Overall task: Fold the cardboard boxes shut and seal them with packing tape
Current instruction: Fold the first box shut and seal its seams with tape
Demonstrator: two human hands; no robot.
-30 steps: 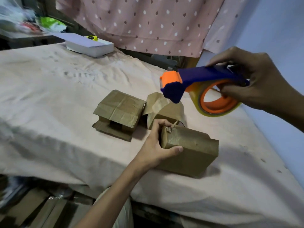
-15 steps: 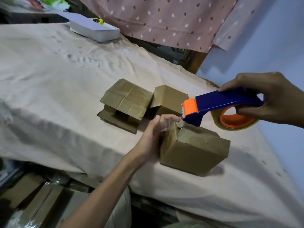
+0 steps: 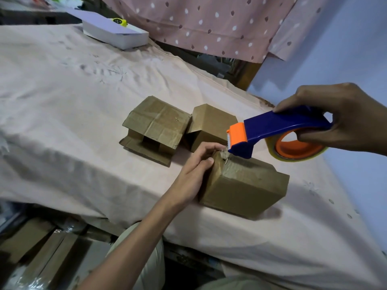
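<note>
A closed brown cardboard box (image 3: 245, 187) lies near the front edge of the cloth-covered table (image 3: 62, 105). My left hand (image 3: 194, 168) grips its left end, thumb on top and fingers round the far corner. My right hand (image 3: 343, 118) holds a blue and orange tape dispenser (image 3: 278, 132) by its handle, its orange nose touching the box's top left edge beside my left fingers. A roll of clear tape (image 3: 297, 149) sits in the dispenser. Two more cardboard boxes, one (image 3: 155, 128) with loose flaps and one (image 3: 209, 126) partly folded, lie just behind.
A white flat box (image 3: 117, 32) with a small yellow item on it lies at the table's far side. A dotted pink curtain (image 3: 209, 24) hangs behind. A blue wall (image 3: 356, 49) runs along the right. Flat cardboard (image 3: 31, 248) lies on the floor at lower left.
My right hand has brought the dispenser down from above the boxes until its nose meets the box's top left edge. My left hand keeps its grip on the box's end.
</note>
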